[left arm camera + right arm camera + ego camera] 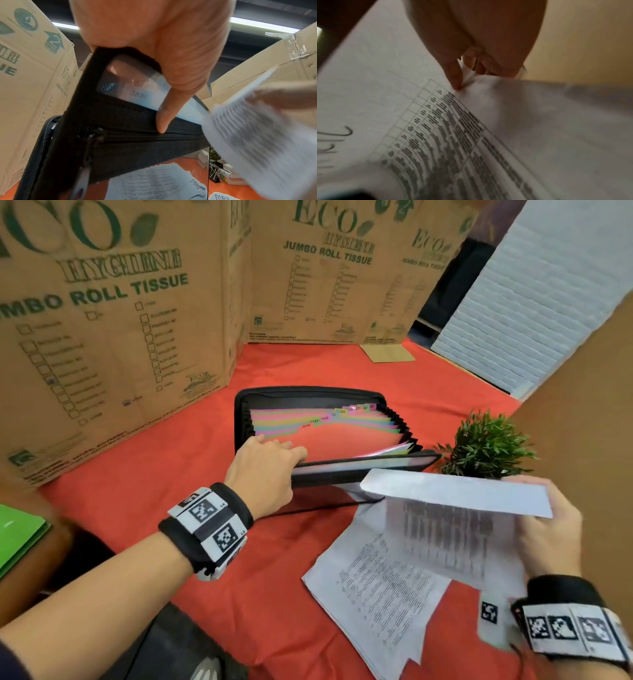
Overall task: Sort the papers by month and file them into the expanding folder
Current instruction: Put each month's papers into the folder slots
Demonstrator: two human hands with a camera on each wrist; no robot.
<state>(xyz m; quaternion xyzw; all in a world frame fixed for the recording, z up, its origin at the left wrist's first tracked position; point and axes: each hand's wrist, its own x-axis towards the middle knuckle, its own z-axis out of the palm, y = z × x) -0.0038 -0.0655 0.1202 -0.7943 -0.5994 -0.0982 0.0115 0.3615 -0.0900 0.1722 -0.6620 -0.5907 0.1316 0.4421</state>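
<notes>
A black expanding folder (310, 397) stands open on the red cloth, its pastel dividers bearing month tabs (342, 414). My left hand (270, 465) grips its near front wall (120, 116), fingers inside and thumb outside near a clear JAN label (138, 94). My right hand (548, 529) holds a curled printed sheet (455, 508) in the air just right of the folder's front; in the right wrist view its thumb and fingers pinch the sheet (436, 135) by the edge. More printed papers (380, 580) lie on the cloth below that sheet.
Cardboard boxes (113, 320) wall off the back and left. A small green plant (486, 446) stands right of the folder. A white ribbed panel (548, 313) and a brown board (589, 422) close the right side. A green folder (17, 532) lies at the left edge.
</notes>
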